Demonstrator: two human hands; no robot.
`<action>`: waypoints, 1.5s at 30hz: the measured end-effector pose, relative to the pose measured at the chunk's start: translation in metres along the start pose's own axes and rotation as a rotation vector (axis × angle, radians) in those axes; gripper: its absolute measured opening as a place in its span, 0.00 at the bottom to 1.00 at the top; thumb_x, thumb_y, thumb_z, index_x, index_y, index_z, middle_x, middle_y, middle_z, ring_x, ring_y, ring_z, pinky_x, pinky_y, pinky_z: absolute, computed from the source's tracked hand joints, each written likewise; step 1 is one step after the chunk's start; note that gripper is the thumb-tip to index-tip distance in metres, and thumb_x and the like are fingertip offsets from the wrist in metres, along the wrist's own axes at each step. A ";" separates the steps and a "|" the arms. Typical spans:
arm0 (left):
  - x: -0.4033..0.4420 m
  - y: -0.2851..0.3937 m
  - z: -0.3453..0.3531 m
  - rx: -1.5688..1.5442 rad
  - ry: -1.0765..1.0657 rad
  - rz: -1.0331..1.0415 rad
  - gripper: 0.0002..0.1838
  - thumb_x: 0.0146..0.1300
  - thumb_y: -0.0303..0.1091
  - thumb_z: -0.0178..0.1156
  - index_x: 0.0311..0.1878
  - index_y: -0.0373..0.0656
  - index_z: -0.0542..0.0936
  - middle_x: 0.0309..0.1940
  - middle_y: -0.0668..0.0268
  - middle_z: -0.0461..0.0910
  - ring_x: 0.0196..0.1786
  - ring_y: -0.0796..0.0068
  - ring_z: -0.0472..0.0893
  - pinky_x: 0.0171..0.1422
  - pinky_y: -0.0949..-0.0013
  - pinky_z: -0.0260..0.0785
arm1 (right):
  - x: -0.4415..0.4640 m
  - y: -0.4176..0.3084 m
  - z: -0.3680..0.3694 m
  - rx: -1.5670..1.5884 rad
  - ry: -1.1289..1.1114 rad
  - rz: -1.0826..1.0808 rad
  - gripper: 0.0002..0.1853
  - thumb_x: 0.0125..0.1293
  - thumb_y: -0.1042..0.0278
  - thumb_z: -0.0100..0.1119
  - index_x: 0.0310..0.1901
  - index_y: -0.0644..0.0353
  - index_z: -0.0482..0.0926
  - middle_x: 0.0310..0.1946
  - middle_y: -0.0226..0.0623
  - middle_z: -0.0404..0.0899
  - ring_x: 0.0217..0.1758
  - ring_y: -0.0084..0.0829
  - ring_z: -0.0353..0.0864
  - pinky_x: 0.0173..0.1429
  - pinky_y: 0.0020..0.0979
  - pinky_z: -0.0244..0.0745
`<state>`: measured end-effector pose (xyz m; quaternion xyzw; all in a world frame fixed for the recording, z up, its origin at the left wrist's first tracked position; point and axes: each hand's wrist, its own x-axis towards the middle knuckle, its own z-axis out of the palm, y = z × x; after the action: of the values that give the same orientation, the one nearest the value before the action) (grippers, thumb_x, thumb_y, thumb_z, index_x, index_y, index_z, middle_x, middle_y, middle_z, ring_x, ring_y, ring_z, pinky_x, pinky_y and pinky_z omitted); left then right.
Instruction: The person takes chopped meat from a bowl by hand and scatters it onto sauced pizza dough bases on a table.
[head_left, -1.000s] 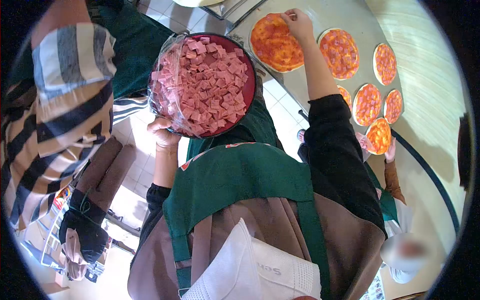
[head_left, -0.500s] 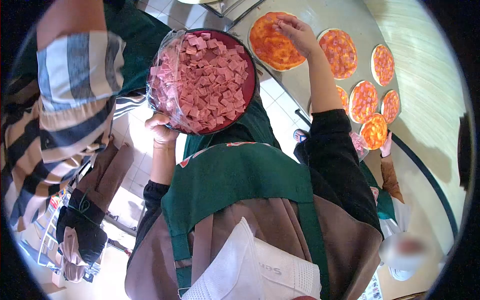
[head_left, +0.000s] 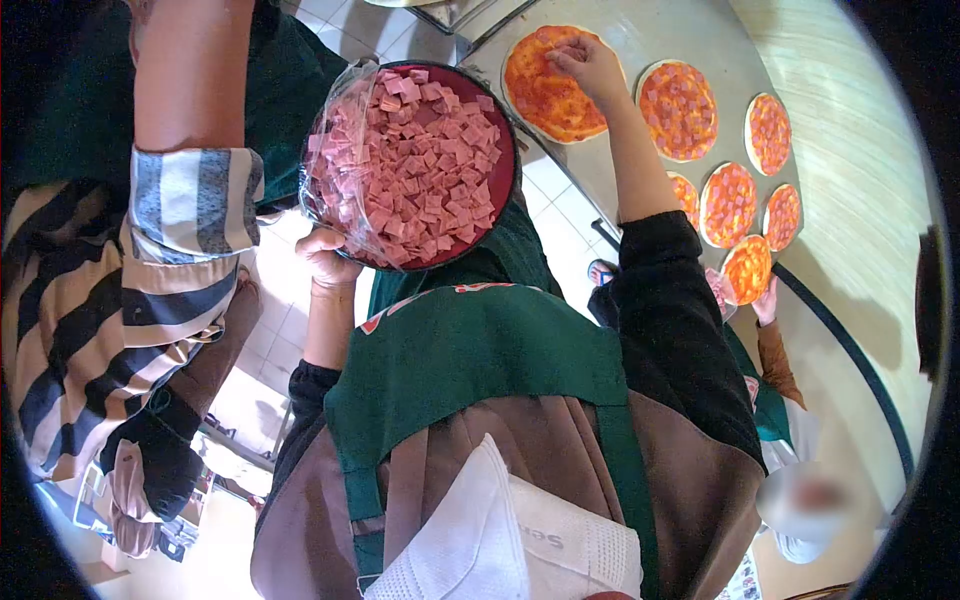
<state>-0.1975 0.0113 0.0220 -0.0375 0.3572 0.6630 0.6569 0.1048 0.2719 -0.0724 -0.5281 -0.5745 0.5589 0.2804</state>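
Note:
My left hand [head_left: 328, 258] grips the rim of a dark red bowl [head_left: 505, 165], thumb on the near side. Small squares of pink ham [head_left: 430, 165] fill the bowl, and clear plastic film [head_left: 335, 160] is bunched over its left side. Over a round pizza base [head_left: 545, 100] spread with red sauce, my right hand [head_left: 592, 72] is held with its fingertips pinched together. Whatever those fingers hold is too small to make out. Beside this base lies a pizza [head_left: 678, 110] dotted with ham squares.
Several more ham-topped pizzas, one of them here [head_left: 728, 205], lie along the metal table [head_left: 600, 180]. At its far end a co-worker's hand [head_left: 766, 300] touches a sauced pizza base [head_left: 746, 268]. Close on my left stands another person in a striped garment [head_left: 190, 210].
My right hand has shifted slightly down over the sauced base, its fingers closer together. The bowl has moved a little to the right. The striped-sleeved arm on the left has swung right.

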 end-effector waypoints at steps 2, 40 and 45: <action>0.000 -0.002 0.001 0.014 0.002 0.000 0.42 0.24 0.31 0.48 0.56 0.37 0.63 0.53 0.58 0.67 0.57 0.56 0.64 0.66 0.60 0.50 | 0.005 0.004 -0.001 -0.137 0.026 -0.020 0.10 0.55 0.71 0.57 0.37 0.67 0.76 0.29 0.37 0.79 0.31 0.25 0.78 0.36 0.25 0.74; -0.018 -0.018 0.005 0.028 -0.027 0.022 0.42 0.23 0.31 0.49 0.55 0.38 0.65 0.52 0.59 0.69 0.56 0.57 0.66 0.65 0.60 0.52 | 0.042 -0.018 0.023 -0.571 0.142 -0.254 0.08 0.49 0.61 0.59 0.28 0.55 0.80 0.27 0.41 0.78 0.31 0.39 0.78 0.38 0.36 0.72; -0.030 -0.022 -0.023 -0.013 0.048 0.032 0.43 0.24 0.27 0.48 0.58 0.39 0.62 0.53 0.57 0.67 0.57 0.55 0.64 0.65 0.57 0.51 | 0.040 0.004 0.036 -0.622 0.059 -0.403 0.04 0.48 0.67 0.59 0.25 0.56 0.79 0.25 0.43 0.77 0.30 0.39 0.77 0.35 0.37 0.71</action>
<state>-0.1834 -0.0291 0.0110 -0.0520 0.3692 0.6745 0.6373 0.0615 0.2952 -0.0950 -0.4802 -0.8011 0.2755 0.2276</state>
